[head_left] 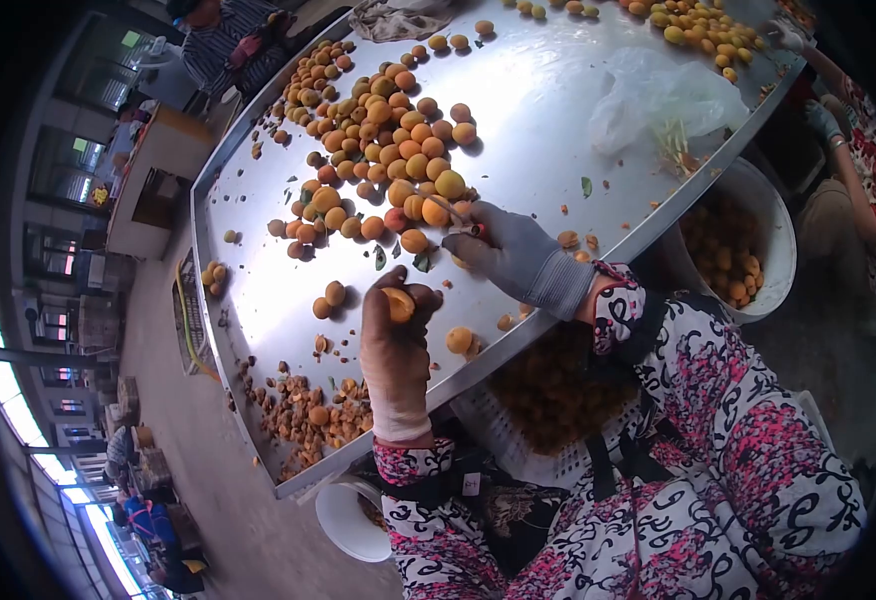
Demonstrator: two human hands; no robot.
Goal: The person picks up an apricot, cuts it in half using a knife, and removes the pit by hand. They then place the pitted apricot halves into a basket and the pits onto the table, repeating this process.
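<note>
My left hand (394, 360), in a stained glove, is closed around an apricot (398, 304) that shows pale orange flesh. My right hand (526, 258), in a grey glove, grips a small knife (477, 231); a bit of red handle shows between the fingers and its thin blade points toward the fruit pile. Whole apricots (394, 150) are heaped on the metal table (528, 130) just beyond both hands. To the right of my left hand, an apricot (459, 340) lies near the table's edge. Pits and scraps (308, 418) are scattered left of my left wrist.
A crate of apricots (558, 400) is below the table edge, by my lap. To the right stands a white bucket (773, 230) holding fruit, and another white bucket (348, 520) is at lower left. Clear plastic (668, 100) lies on the table. Co-workers sit at the far left and right.
</note>
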